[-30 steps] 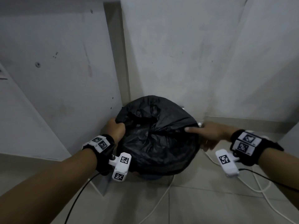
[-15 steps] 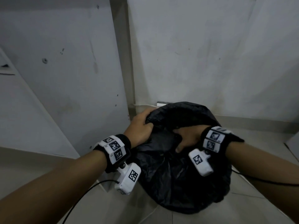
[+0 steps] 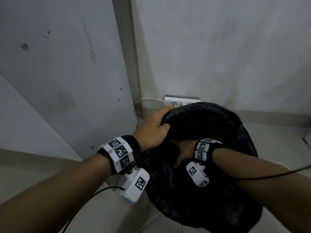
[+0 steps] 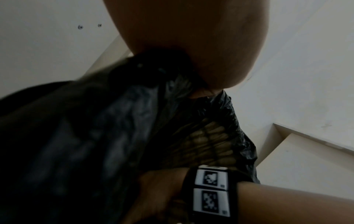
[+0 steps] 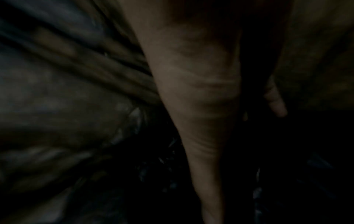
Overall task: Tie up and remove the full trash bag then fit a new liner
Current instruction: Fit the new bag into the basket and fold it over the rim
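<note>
The crumpled black plastic trash bag (image 3: 210, 132) fills the lower right of the head view, standing on the pale tiled floor (image 3: 50, 174) in the corner of the scuffed white walls (image 3: 218, 47). The left hand (image 3: 152, 130) grips the bag's rolled edge at its upper left, fingers curled round the plastic. The right hand (image 3: 182, 152) is pushed in under a fold near the middle of the bag; the head view shows only its back, and the right wrist view is dark, showing a finger (image 5: 201, 91) laid straight along the creased film, so I cannot tell whether this hand is grasping anything.

The likely trouble lies in the thin film. In the left wrist view the plastic (image 4: 210, 139) is stretched sheer, with a lattice pattern showing through it; a hard pull there could tear it and spill the contents. Gathering only one side may leave the mouth uneven, making a loose knot. A white wall socket (image 3: 181, 101) with a thin white cable (image 3: 149, 99) sits just behind the bag, at centre frame, and a swinging bag could snag that cable.
</note>
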